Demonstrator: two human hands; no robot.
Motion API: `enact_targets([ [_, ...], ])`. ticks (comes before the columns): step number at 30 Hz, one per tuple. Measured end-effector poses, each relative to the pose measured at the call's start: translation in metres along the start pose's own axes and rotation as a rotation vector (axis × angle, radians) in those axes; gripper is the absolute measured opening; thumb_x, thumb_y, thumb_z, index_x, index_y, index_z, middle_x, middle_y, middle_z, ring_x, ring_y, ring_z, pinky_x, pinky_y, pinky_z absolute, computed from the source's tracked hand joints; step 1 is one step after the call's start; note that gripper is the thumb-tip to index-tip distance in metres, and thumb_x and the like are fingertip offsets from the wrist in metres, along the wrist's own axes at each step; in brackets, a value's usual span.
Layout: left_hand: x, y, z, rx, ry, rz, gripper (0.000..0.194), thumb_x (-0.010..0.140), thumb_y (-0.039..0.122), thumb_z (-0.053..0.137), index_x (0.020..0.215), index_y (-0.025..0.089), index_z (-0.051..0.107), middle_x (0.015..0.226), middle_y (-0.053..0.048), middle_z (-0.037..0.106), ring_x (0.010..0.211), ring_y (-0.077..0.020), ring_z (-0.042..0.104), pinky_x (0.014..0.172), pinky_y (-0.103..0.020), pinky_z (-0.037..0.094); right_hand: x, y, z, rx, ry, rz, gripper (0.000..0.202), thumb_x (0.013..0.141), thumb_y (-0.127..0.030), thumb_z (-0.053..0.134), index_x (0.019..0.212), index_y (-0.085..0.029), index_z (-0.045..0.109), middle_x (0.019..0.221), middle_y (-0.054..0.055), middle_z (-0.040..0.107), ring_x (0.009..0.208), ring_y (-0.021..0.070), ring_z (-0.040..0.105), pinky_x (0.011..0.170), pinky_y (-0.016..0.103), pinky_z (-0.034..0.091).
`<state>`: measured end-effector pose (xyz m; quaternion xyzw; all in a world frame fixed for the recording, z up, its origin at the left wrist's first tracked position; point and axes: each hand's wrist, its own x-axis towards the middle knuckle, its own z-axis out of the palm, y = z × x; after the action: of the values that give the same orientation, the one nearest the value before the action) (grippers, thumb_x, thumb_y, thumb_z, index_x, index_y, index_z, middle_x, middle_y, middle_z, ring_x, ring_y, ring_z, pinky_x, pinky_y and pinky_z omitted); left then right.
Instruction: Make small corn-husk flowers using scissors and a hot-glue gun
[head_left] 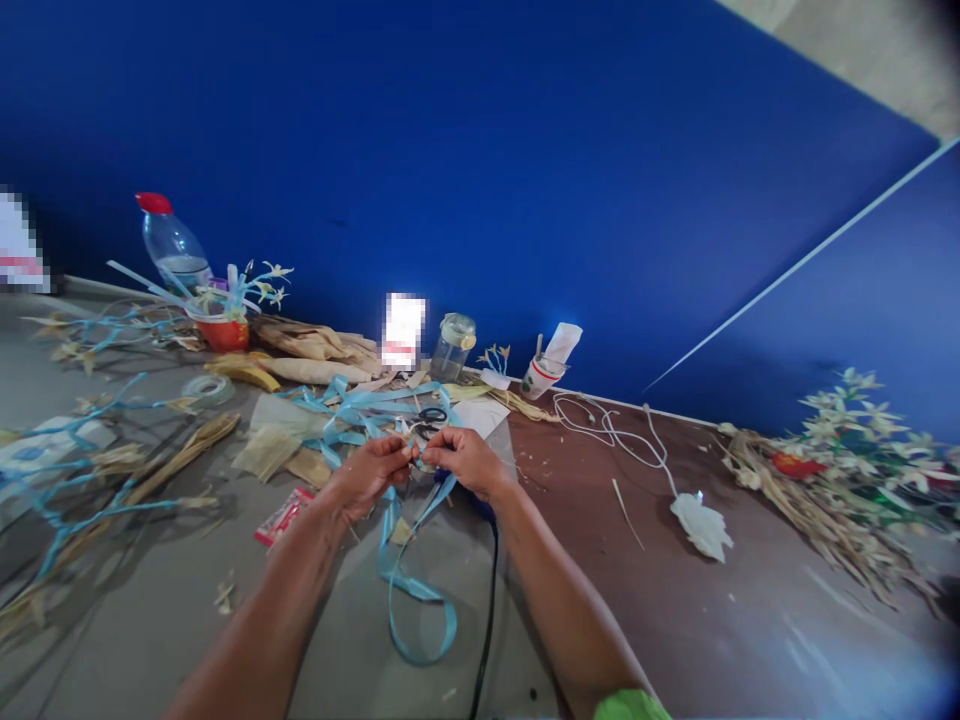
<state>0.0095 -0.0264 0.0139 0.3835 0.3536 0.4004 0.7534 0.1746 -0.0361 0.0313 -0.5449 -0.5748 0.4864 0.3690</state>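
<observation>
A deep blue panel [480,150] is rising behind the far edge of the counter [600,610], with a paler wall [847,50] showing above its right end. The counter's top is showing grey on the left and brown on the right, with small scraps scattering over both.

Midway along the counter, the left hand [379,465] and right hand [465,462] are almost meeting, each pinching with thumb and fingers at a small bluish piece [417,452], too small to make out. Blue ribbon [422,588] is looping between the forearms toward the near edge, and more is tangling beyond the hands around black scissors [430,421].

Along the far edge, a red-capped bottle [176,250], a red cup [223,335], dry husks [315,340], a clear jar [453,350] and a white cup [541,380] are lining up from left to right. Blue-wrapped stems [112,512] are spreading toward the left edge, a tape roll [208,389] lying near them; a red packet [283,517] is lying beside the left forearm. A white cable [619,437] is curling across the brown part toward a crumpled white piece [702,527]. Pale flowers [855,430] are lying toward the far right corner, and a black cord [487,620] is running to the near edge.
</observation>
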Motion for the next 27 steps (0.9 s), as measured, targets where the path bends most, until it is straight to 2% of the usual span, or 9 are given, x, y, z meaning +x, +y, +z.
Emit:
enact_targets([
  [9,0.005,-0.005,0.003,0.042,0.086,0.084,0.03,0.054,0.028,0.082,0.06,0.012,0.058,0.059,0.002,0.051,0.047,-0.0045,0.038,0.044,-0.019,0.026,0.004,0.003,-0.001,0.013,0.0,0.002,0.018,0.061,-0.031,0.069,0.067,-0.016,0.062,0.061,-0.004,0.055,0.058,0.0095,0.044,0.058,0.023,0.034],
  [16,0.007,-0.006,-0.004,0.116,0.133,0.11,0.031,0.054,0.034,0.082,0.064,0.015,0.06,0.059,0.003,0.051,0.047,-0.0057,0.038,0.045,-0.019,0.026,0.002,-0.002,-0.021,-0.101,-0.011,0.047,0.009,0.066,-0.023,0.061,0.071,-0.016,0.063,0.058,-0.005,0.054,0.055,0.0092,0.044,0.056,0.022,0.034],
  [20,0.008,-0.003,-0.006,0.171,0.142,0.144,0.028,0.056,0.035,0.079,0.066,0.015,0.062,0.056,0.003,0.051,0.048,-0.0068,0.039,0.046,-0.02,0.027,0.001,-0.002,-0.037,-0.278,-0.131,0.017,0.009,0.069,-0.022,0.059,0.07,-0.016,0.065,0.057,-0.004,0.055,0.055,0.0096,0.044,0.054,0.021,0.032],
  [24,0.007,0.0,-0.007,0.248,0.116,0.153,0.023,0.06,0.031,0.076,0.064,0.015,0.06,0.05,0.005,0.046,0.044,-0.0062,0.035,0.044,-0.02,0.023,-0.002,-0.004,-0.049,-0.365,-0.199,-0.022,0.01,0.071,-0.02,0.058,0.072,-0.016,0.066,0.058,-0.004,0.057,0.056,0.0103,0.048,0.054,0.021,0.034],
  [27,0.007,0.003,-0.008,0.269,0.139,0.145,0.019,0.06,0.027,0.074,0.063,0.015,0.061,0.046,0.006,0.044,0.042,-0.0064,0.034,0.044,-0.02,0.022,-0.006,-0.008,-0.054,-0.417,-0.266,-0.011,0.014,0.073,-0.02,0.056,0.078,-0.016,0.069,0.059,-0.003,0.059,0.057,0.0113,0.051,0.056,0.021,0.037],
])
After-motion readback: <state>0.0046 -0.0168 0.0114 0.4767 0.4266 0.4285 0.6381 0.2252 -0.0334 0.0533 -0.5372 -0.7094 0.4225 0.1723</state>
